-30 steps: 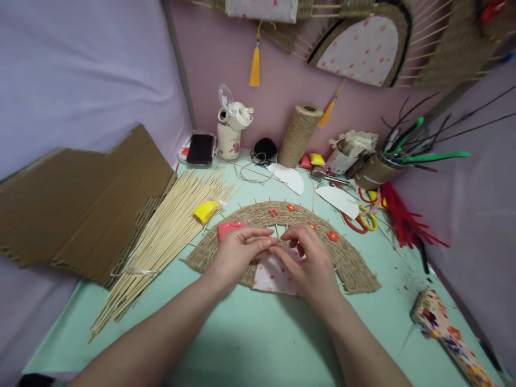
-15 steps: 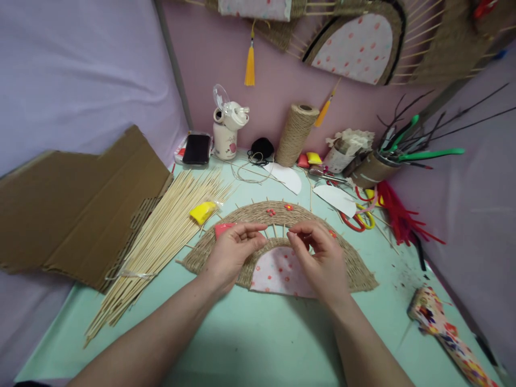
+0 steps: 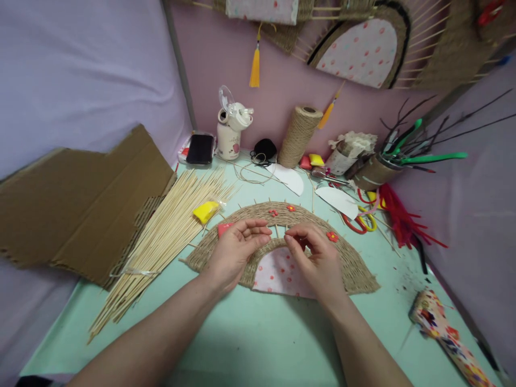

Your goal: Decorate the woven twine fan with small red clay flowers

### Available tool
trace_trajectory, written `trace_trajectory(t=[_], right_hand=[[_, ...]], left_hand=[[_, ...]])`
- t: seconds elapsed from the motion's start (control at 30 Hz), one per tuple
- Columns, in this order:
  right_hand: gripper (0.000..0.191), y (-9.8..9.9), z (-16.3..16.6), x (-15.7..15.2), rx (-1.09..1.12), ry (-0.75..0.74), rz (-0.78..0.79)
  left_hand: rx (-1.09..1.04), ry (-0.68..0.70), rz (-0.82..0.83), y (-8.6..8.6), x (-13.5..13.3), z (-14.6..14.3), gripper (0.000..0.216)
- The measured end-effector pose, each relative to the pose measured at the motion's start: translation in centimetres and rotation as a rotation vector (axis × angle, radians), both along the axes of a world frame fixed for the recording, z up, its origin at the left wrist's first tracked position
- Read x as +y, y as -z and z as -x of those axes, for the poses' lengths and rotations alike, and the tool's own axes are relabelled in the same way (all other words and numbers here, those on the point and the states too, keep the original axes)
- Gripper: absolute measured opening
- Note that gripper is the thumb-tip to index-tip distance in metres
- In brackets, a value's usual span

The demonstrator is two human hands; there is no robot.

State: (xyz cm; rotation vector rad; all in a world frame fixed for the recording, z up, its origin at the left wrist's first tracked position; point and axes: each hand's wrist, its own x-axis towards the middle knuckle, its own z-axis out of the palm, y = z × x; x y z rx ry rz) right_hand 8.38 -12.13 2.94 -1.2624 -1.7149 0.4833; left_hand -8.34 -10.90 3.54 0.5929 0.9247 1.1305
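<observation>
Both hands over woven fan (image 3: 355,263) at table (image 3: 250,344) centre, left hand (image 3: 234,252) and right hand (image 3: 318,260) fingertips pinched narrow, contents too small to tell; skewers (image 3: 161,242) at 9 o'clock.

Bare bench (image 3: 258,344) lies open in front of the fan (image 3: 355,266). Left of the fan, skewers (image 3: 161,236) and cardboard (image 3: 80,204) block the way. Behind it stand a twine spool (image 3: 298,134) and cup (image 3: 229,140); scissors (image 3: 360,220) and red stems (image 3: 403,220) crowd its right.
</observation>
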Motion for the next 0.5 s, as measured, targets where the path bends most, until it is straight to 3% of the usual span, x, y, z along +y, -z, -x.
trace_trajectory(t=[0.27, 0.5], right_hand=[[0.008, -0.1, 0.6, -0.6, 0.017, -0.069, -0.017], [0.022, 0.5, 1.7, -0.8, -0.242, -0.068, -0.244]], left_hand=[[-0.066, 0.088, 0.075, 0.1, -0.2, -0.2, 0.017], [-0.068, 0.056, 0.144, 0.5, -0.6, -0.9, 0.022]])
